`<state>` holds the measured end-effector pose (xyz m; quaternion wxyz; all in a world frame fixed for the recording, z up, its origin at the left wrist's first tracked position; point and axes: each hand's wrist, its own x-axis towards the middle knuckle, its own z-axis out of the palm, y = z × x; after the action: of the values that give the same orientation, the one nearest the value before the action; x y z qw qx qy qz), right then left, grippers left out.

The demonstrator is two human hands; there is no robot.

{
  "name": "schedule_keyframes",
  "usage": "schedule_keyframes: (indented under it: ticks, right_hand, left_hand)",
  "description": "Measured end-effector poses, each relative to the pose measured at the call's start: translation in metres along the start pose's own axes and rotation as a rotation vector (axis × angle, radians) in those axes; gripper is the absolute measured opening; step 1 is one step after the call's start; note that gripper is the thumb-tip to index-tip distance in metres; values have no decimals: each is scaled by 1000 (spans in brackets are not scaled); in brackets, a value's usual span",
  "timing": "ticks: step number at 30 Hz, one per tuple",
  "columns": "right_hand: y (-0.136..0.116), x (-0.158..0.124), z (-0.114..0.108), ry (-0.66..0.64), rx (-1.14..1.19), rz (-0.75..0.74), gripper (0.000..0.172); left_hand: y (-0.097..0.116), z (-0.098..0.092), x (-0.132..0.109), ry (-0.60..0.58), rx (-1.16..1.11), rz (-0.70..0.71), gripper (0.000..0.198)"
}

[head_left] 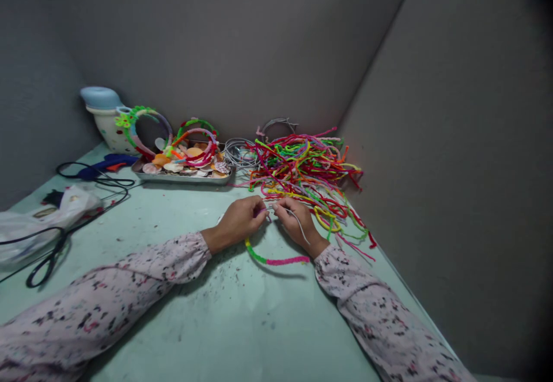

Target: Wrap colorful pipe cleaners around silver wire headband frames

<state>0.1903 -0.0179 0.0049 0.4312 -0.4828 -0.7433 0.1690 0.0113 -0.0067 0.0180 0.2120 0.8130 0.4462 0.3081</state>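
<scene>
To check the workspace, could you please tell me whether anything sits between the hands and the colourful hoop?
Nothing visible does. The left hand and right hand both pinch the hoop at its far side; the pile of fuzzy wires lies just behind them.

No word, label, brand or number can be read on the table (242, 324), tray (185, 178), jar (106, 125) or bag (64, 209) (the sleeves (129, 290) show only specks).
</scene>
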Motion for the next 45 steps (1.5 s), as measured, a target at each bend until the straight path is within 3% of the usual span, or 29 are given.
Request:
schedule_keyframes:
  ticks: [32,45]
  right_hand:
    - [-3,-1,0,-18,-33,-32,18]
    - [1,1,0,80,-3,56,19]
  left_hand:
    - [2,-1,1,52,113,-19,13]
    - [-4,1,4,-25,-165,-146,29]
